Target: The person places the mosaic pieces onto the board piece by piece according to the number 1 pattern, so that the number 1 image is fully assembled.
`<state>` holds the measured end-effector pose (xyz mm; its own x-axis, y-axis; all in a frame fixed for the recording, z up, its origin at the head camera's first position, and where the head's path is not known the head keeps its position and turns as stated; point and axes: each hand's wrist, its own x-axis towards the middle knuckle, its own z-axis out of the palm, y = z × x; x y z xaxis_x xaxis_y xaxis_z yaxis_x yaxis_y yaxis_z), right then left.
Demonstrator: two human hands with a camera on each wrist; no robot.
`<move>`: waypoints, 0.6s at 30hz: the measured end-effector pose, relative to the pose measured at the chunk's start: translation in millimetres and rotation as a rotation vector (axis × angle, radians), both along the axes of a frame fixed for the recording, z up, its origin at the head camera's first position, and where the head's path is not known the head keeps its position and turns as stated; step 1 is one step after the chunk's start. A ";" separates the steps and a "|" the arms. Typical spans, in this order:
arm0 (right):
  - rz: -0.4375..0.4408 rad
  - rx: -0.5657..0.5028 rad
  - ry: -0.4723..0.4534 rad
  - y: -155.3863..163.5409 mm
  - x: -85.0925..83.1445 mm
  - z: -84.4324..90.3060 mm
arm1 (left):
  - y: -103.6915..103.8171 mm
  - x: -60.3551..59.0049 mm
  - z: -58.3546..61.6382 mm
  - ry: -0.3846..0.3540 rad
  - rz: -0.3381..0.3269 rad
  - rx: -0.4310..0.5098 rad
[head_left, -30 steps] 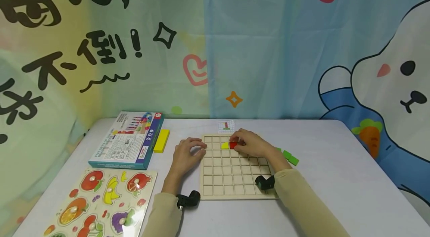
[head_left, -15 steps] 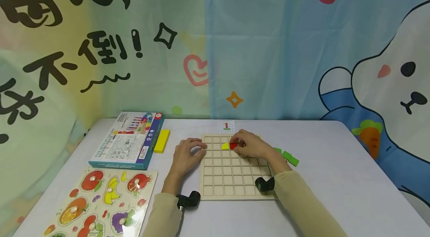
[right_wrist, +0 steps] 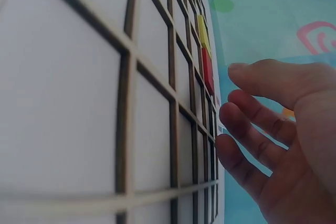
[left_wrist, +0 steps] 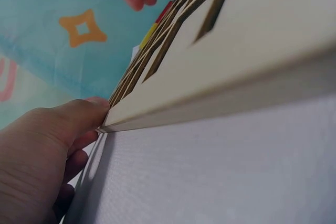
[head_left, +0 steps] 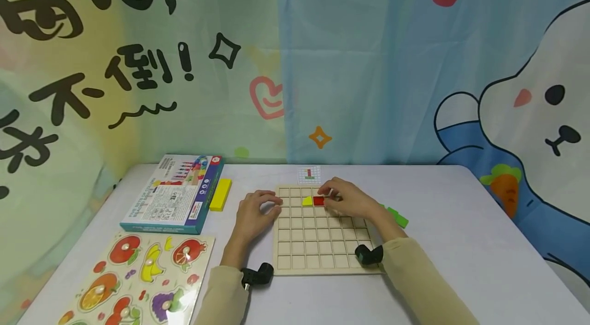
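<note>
The wooden grid board lies flat on the table. My left hand holds its left edge; in the left wrist view the thumb is at the rim and the fingers are curled beside it. A yellow square tile and a red square tile sit side by side in cells of an upper row. My right hand hovers just right of the red tile; in the right wrist view its fingers are apart from the red tile and hold nothing.
Green tiles lie right of the board, partly behind the right wrist. A small pattern card lies beyond the board. On the left are a yellow block, a boxed set and a fruit puzzle board.
My right hand has let go of the red tile and shifted slightly right, leaving the tile in its cell beside the yellow one. My left hand stays at the board's edge.
</note>
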<state>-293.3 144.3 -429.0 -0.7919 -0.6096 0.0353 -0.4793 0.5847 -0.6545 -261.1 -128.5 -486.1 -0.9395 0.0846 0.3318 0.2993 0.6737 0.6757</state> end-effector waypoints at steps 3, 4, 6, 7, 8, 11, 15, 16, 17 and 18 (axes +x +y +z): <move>0.008 -0.012 0.015 4.6 2.8 1.4 | 0.1 0.1 -0.1 -0.007 0.002 -0.001; 0.009 -0.011 0.024 6.2 3.6 1.5 | 0.2 0.3 0.0 -0.008 0.003 -0.002; 0.009 -0.008 0.040 9.5 4.8 0.9 | 0.1 0.8 0.2 -0.012 0.006 -0.002; 0.002 -0.009 0.040 11.0 5.7 0.7 | 0.1 0.8 0.2 -0.013 0.009 -0.003; -0.002 -0.006 0.046 12.6 6.9 0.9 | 0.1 1.0 0.5 -0.014 0.010 -0.001; -0.012 -0.002 0.058 17.7 9.4 0.2 | 0.4 1.2 1.2 -0.017 0.013 -0.003; -0.034 0.011 0.075 24.5 13.9 1.8 | 0.8 1.3 1.5 -0.013 0.007 -0.003; -0.041 0.011 0.072 26.2 15.2 2.5 | 0.7 1.1 1.4 -0.010 0.005 -0.004; -0.049 0.015 0.075 27.8 16.5 3.4 | 0.6 1.0 1.5 -0.002 0.002 -0.005; -0.053 0.017 0.079 29.7 17.9 4.2 | 0.5 1.1 1.7 0.006 0.000 -0.008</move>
<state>-275.3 174.0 -424.8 -0.8181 -0.5681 0.0890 -0.4972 0.6211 -0.6059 -260.0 -127.9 -484.4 -0.9375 0.0875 0.3367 0.3034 0.6793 0.6682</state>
